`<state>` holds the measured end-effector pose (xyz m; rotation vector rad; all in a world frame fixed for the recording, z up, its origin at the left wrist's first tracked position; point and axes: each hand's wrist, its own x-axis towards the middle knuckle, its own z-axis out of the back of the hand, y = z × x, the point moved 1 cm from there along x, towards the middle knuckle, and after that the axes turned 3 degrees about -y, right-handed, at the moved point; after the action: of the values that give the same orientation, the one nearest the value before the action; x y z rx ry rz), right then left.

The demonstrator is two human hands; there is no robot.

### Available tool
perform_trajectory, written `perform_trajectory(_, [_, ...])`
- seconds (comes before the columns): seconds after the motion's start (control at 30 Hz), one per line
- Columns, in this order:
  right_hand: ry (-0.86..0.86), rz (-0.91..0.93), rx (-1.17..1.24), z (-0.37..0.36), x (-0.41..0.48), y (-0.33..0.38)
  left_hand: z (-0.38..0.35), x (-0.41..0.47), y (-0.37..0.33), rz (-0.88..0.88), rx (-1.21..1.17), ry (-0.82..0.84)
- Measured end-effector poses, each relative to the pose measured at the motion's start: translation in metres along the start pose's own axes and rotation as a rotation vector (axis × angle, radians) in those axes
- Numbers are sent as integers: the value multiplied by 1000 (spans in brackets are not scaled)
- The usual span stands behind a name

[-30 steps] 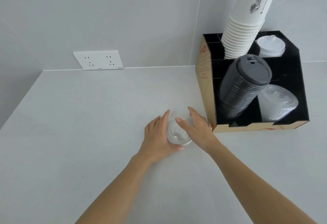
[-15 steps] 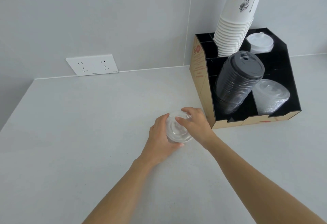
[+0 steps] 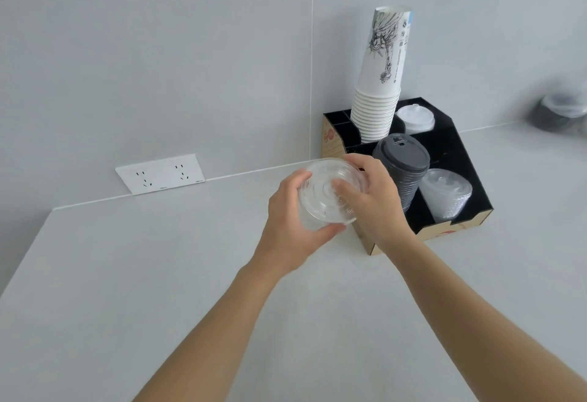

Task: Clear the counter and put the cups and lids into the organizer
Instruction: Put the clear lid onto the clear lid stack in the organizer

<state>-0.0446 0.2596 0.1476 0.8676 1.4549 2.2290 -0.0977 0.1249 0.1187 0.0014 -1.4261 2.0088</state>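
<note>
Left hand point(image 3: 290, 220): curled around the stack of clear round plastic lids point(image 3: 327, 195) — thumb under its near edge.
Right hand point(image 3: 373, 198): fingers clasp the stack's far side.
Stack: held above the counter — black compartmented organizer point(image 3: 451, 144) just right of the grip.

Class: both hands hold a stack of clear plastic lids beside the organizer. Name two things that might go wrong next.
1. The stack of clear plastic lids is gripped only at its rim by the left hand and right hand; lids may slip apart.
2. The leaning stack of dark grey lids crowds the black cardboard organizer; a bump might topple it.
</note>
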Motion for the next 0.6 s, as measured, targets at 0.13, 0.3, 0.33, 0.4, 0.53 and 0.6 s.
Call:
perform_trajectory(0.13, [-86, 79, 10, 26, 18, 21, -7, 25, -31, -110, -35, 24])
perform_trajectory(0.3, [-164, 81, 10, 66, 44, 27, -34, 53, -68, -244, -18, 0])
perform_trajectory(0.33, [-177, 84, 19, 76, 49, 27, -41, 58, -75, -259, -12, 1])
perform_trajectory(0.4, [-209, 90, 56, 91, 58, 25, -55, 69, -88, -283, 18, 4])
perform_trajectory(0.53, [-222, 112, 68, 134, 83, 13, -97, 90, -113, -296, 64, -21])
perform_trajectory(0.6, [-208, 112, 62, 153, 94, 4, -118, 98, -117, -286, 65, -27])
